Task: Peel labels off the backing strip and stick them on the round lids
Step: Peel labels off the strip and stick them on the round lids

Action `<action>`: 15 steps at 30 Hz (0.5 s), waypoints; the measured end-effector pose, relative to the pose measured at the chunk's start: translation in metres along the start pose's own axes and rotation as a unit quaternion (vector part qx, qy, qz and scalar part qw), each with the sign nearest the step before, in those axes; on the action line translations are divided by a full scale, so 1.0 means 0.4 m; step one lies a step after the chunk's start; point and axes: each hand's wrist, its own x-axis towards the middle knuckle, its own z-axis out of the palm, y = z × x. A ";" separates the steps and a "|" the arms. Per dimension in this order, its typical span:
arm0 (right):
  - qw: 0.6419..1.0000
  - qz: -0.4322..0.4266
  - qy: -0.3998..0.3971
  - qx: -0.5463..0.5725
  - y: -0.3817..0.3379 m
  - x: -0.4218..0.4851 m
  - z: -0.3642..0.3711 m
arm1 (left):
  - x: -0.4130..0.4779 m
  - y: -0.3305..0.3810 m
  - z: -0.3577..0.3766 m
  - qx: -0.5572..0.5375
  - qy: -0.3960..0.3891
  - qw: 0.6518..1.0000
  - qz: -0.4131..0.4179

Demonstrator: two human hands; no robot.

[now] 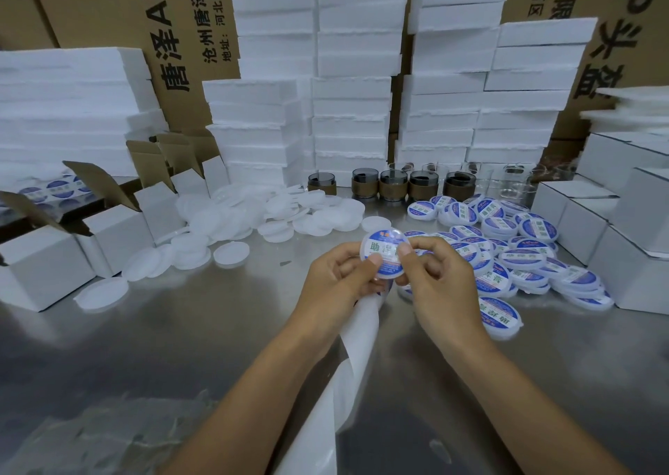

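Shiny grey metal surface (pixel 181 348), reflective, crowded along far edge & both sides. Behind it the room's wall is hidden by tall stacks of white foam blocks (pixel 351 76) & big brown cardboard cartons (pixel 108 3) w/ black printed lettering. Far-left corner: small open white card boxes (pixel 116 228), flaps up; behind them, sheets of blue round labels (pixel 59 188). Far edge, left of ctr: heap of plain translucent white round lids (pixel 275 214), a few strays lying toward the left edge. Far edge ctr: row of dark glass jars w/ brown bands (pixel 392 185), clear glass jars (pixel 514 185) just beside on their right. Right side: pile of labelled blue-white lids (pixel 525 257), reaching closed white boxes (pixel 615 221) stacked at right edge.

Hands meet over mid surface. Left hand (pixel 340 282) grips translucent round plastic lid w/ blue-white label (pixel 385 253), thumb on its face, fingers curled behind. Right hand (pixel 438 279) pinches same lid's right rim, thumb on top, fingers curled under. Long white backing strip (pixel 347 366) runs from under left hand, btw forearms, to near edge; can't tell which fingers hold it
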 end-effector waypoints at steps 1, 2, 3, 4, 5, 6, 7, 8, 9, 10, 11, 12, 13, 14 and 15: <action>1.000 -0.002 -0.008 0.008 -0.002 -0.001 0.000 | 0.001 0.001 -0.002 -0.001 0.003 1.000 -0.001; 1.000 -0.007 -0.020 0.011 -0.003 -0.003 0.000 | 0.001 0.002 -0.004 -0.002 0.007 1.000 -0.002; 0.999 -0.016 -0.035 0.006 -0.004 -0.004 0.001 | 0.002 0.003 -0.006 -0.006 0.011 1.000 -0.001; 0.998 -0.025 -0.049 -0.006 -0.003 -0.006 0.003 | 0.001 0.004 -0.007 -0.014 0.015 1.000 0.000; 0.998 -0.033 -0.057 -0.019 -0.003 -0.007 0.006 | 0.001 0.003 -0.008 -0.021 0.018 1.000 0.001; 0.997 -0.040 -0.058 -0.028 -0.001 -0.007 0.007 | 0.001 0.002 -0.009 -0.025 0.019 0.999 0.002; 0.997 -0.046 -0.056 -0.032 0.000 -0.007 0.008 | 0.001 0.002 -0.009 -0.025 0.019 1.000 0.002; 0.997 -0.052 -0.053 -0.035 0.000 -0.006 0.008 | 0.001 0.001 -0.008 -0.024 0.018 1.000 0.001; 0.996 -0.057 -0.052 -0.039 0.000 -0.006 0.008 | 0.001 0.002 -0.007 -0.024 0.016 1.000 0.002; 0.996 -0.062 -0.056 -0.044 0.000 -0.006 0.006 | 0.001 0.004 -0.006 -0.027 0.015 1.000 0.004; 0.994 -0.067 -0.065 -0.049 -0.001 -0.007 0.006 | 0.001 0.006 -0.004 -0.031 0.015 0.999 0.006; 0.993 -0.070 -0.077 -0.055 0.000 -0.007 0.006 | 0.001 0.007 -0.004 -0.037 0.018 0.999 0.006; 0.991 -0.073 -0.091 -0.061 0.000 -0.008 0.007 | 0.001 0.009 -0.004 -0.040 0.022 0.999 0.009; 0.990 -0.075 -0.102 -0.067 0.001 -0.009 0.007 | 0.002 0.009 -0.005 -0.040 0.026 0.999 0.012; 0.989 -0.074 -0.108 -0.069 0.002 -0.009 0.008 | 0.002 0.009 -0.007 -0.037 0.029 0.999 0.015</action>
